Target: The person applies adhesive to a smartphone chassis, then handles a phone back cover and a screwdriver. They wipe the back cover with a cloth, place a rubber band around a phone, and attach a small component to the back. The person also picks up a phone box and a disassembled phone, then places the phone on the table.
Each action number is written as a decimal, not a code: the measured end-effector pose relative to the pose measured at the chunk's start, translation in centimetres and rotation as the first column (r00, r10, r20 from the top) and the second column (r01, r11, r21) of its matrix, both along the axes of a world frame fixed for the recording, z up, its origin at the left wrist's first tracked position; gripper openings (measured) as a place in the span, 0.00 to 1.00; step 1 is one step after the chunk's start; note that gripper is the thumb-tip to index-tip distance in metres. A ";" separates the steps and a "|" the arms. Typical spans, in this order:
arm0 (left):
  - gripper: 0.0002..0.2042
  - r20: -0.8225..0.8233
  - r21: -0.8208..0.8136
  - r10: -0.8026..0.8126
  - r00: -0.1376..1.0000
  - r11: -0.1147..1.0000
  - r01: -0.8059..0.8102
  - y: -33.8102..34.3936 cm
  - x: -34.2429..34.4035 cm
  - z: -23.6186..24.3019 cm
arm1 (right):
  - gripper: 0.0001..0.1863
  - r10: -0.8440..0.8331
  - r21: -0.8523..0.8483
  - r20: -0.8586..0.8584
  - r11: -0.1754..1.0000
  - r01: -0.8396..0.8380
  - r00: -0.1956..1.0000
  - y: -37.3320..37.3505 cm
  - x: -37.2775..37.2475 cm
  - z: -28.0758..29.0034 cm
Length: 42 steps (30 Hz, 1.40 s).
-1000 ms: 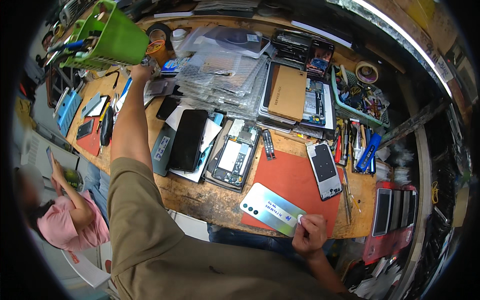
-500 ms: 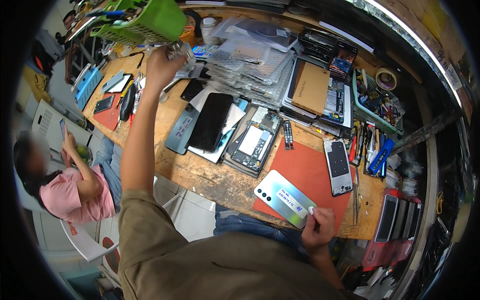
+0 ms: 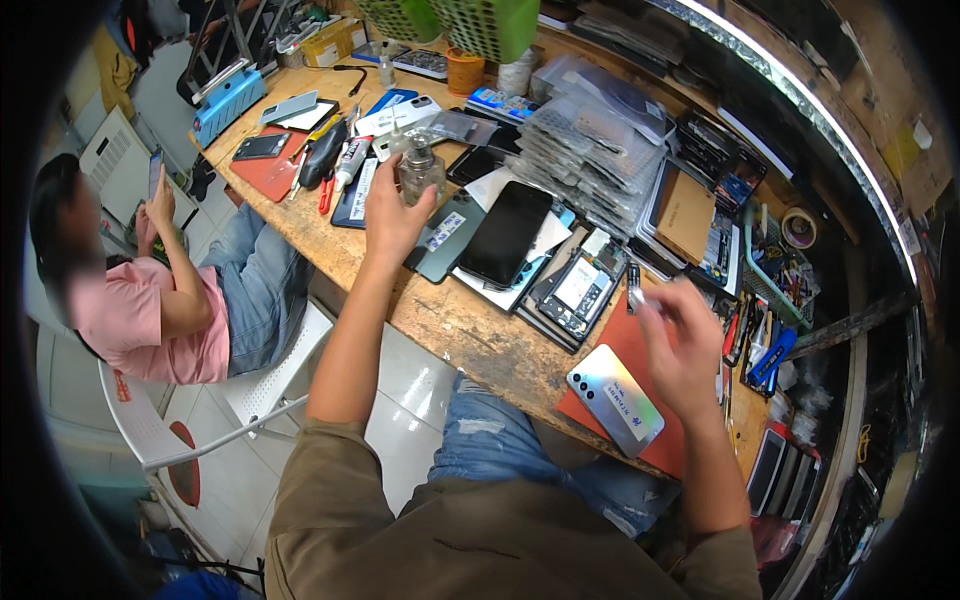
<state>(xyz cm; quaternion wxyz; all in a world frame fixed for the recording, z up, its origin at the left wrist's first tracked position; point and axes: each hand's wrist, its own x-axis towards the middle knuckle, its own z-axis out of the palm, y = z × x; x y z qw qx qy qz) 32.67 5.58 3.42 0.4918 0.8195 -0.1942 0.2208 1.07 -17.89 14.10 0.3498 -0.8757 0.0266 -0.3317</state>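
My left hand (image 3: 393, 212) is closed around a small clear glass bottle (image 3: 422, 178) with a metal top, at the middle left of the bench. My right hand (image 3: 688, 345), a little blurred, hovers over the red mat (image 3: 575, 405) with its fingers curled in; what they hold, if anything, is hidden. Below it a silvery iridescent phone (image 3: 615, 398) lies back up, with a handwritten label. A large black-screened phone (image 3: 508, 235) rests on a stack between my hands. Beside it lies an opened phone (image 3: 580, 290) with its inner parts bare.
Bubble-wrap sleeves (image 3: 590, 150) are piled at the back. A green basket (image 3: 485, 25) hangs overhead. A teal basket of small parts (image 3: 780, 260) and several tools (image 3: 745, 345) stand at right. A seated person (image 3: 160, 310) at left holds a phone.
My left hand has come down and nearer from below the green basket with the glass bottle. My right hand has lifted off the silvery phone's corner and moved farther up. The view has shifted left.
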 end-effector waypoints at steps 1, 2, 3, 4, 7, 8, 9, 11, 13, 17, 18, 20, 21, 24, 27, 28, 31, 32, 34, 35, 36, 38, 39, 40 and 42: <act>0.32 -0.011 0.006 0.000 1.000 1.000 0.001 0.0 0.2 -0.5 | 0.06 0.077 -0.016 0.016 0.997 -0.077 0.997 0.3 2.6 0.7; 0.33 -0.004 0.000 -0.015 1.000 1.000 0.015 0.1 0.4 -0.9 | 0.07 0.143 -0.011 -0.002 0.990 -0.143 0.990 0.8 5.3 1.4; 0.32 -0.055 -0.018 -0.071 0.996 0.997 0.070 0.2 0.6 -1.1 | 0.07 0.192 -0.026 0.006 0.981 -0.192 0.981 1.3 8.0 1.9; 0.32 -0.051 -0.036 -0.109 0.993 0.994 0.107 0.3 0.7 -1.3 | 0.07 0.238 -0.033 0.003 0.971 -0.238 0.971 1.9 10.7 2.3; 0.31 -0.100 -0.038 -0.190 0.977 0.982 0.187 0.6 0.6 -1.1 | 0.07 0.286 -0.086 -0.020 0.954 -0.287 0.958 3.8 18.2 2.9; 0.31 -0.100 -0.073 -0.223 0.970 0.974 0.217 0.5 0.6 -1.0 | 0.08 0.300 -0.117 0.000 0.947 -0.298 0.954 4.4 20.5 2.9; 0.31 -0.101 -0.079 -0.217 0.971 0.974 0.210 0.5 0.5 -0.8 | 0.08 0.302 -0.138 -0.018 0.943 -0.302 0.953 4.9 22.5 2.7; 0.31 -0.103 -0.080 -0.217 0.971 0.975 0.209 0.3 0.3 -0.6 | 0.09 0.282 -0.177 -0.077 0.940 -0.291 0.956 5.5 25.7 2.1; 0.32 -0.085 -0.076 -0.203 0.975 0.977 0.197 0.1 0.3 -0.4 | 0.08 0.291 -0.168 -0.083 0.939 -0.301 0.953 5.7 27.8 1.1; 0.32 -0.092 -0.065 -0.181 0.979 0.982 0.175 -0.3 0.6 -0.4 | 0.07 0.256 -0.249 -0.108 0.928 -0.276 0.961 5.7 29.6 -0.7; 0.32 -0.093 -0.056 -0.175 0.980 0.984 0.170 -0.4 0.7 -0.5 | 0.07 0.223 -0.276 -0.153 0.926 -0.259 0.963 5.6 29.8 -0.9; 0.32 -0.091 -0.036 -0.158 0.983 0.987 0.155 -0.5 0.9 -0.5 | 0.07 0.246 -0.277 -0.137 0.920 -0.275 0.960 5.2 30.1 -1.1; 0.32 -0.088 -0.026 -0.146 0.985 0.989 0.144 -0.5 0.8 -0.6 | 0.07 0.239 -0.271 -0.158 0.922 -0.275 0.958 5.1 30.2 -1.0; 0.32 -0.091 -0.033 -0.148 0.985 0.989 0.146 -0.5 0.8 -0.6 | 0.07 0.288 -0.319 -0.028 0.905 -0.281 0.957 4.7 30.4 -0.7; 0.32 -0.095 -0.045 -0.152 0.984 0.988 0.148 -0.6 0.6 -0.4 | 0.06 0.274 -0.375 -0.146 0.874 -0.309 0.951 4.7 30.2 -0.5; 0.31 -0.078 -0.052 -0.157 0.985 0.987 0.153 -0.6 0.6 -0.3 | 0.06 0.271 -0.372 -0.093 0.883 -0.286 0.958 4.8 30.2 -0.5; 0.31 -0.083 -0.071 -0.169 0.982 0.984 0.163 -0.6 0.4 -0.1 | 0.05 0.255 -0.382 -0.066 0.887 -0.260 0.965 5.0 29.9 -0.5; 0.31 -0.109 -0.055 -0.159 0.981 0.987 0.154 -0.6 0.4 -0.1 | 0.05 0.259 -0.401 -0.064 0.878 -0.263 0.964 5.0 29.8 -0.5; 0.31 -0.132 -0.036 -0.153 0.979 0.988 0.149 -0.7 0.4 0.0 | 0.05 0.249 -0.410 -0.055 0.877 -0.249 0.967 5.1 29.7 -0.5; 0.31 -0.123 -0.044 -0.162 0.979 0.987 0.157 -0.7 0.4 0.0 | 0.05 0.238 -0.400 -0.050 0.885 -0.237 0.970 5.2 29.7 -0.4; 0.31 -0.124 -0.052 -0.170 0.978 0.985 0.164 -0.6 0.4 0.0 | 0.04 0.229 -0.390 -0.016 0.895 -0.217 0.973 5.2 29.6 -0.4; 0.31 -0.121 -0.056 -0.170 0.978 0.985 0.164 -0.6 0.3 0.0 | 0.04 0.251 -0.409 -0.069 0.876 -0.257 0.966 5.3 29.5 -0.4; 0.31 -0.113 -0.052 -0.165 0.980 0.986 0.160 -0.6 0.4 0.0 | 0.04 0.247 -0.416 -0.117 0.867 -0.273 0.962 5.2 29.5 -0.4; 0.31 -0.116 -0.046 -0.162 0.980 0.986 0.158 -0.7 0.4 -0.1 | 0.04 0.249 -0.406 -0.072 0.877 -0.257 0.966 5.2 29.5 -0.4; 0.32 -0.114 -0.060 -0.173 0.978 0.984 0.167 -0.7 0.4 -0.1 | 0.04 0.246 -0.380 -0.023 0.894 -0.236 0.969 5.1 29.5 -0.4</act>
